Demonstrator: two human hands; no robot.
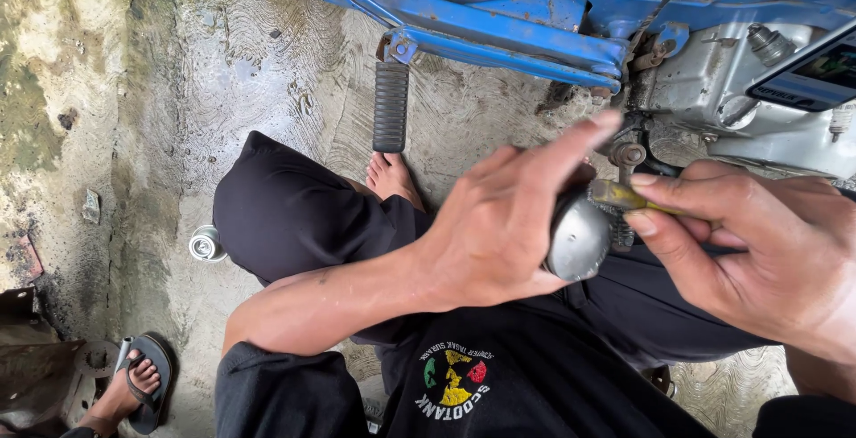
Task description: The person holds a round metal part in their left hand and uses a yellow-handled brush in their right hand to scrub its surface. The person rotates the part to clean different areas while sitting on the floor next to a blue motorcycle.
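The left hand (499, 224) covers most of the round metal part (578, 240); only its grey right side shows. The right hand (758, 242) hides all of the yellow-handled tool (629, 197) but its front end, and its wrist runs off the right edge. The motorbike (499, 32) is cut off at the top, its wheel barely visible. A phone-like screen (816, 77) leaves the right edge, its picture blurred. The foot in a sandal (143, 384) near left is cut by the bottom edge.

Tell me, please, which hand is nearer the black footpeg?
Left. The left hand, gripping a grey metal part, is just right of and below the footpeg; the right hand is farther right.
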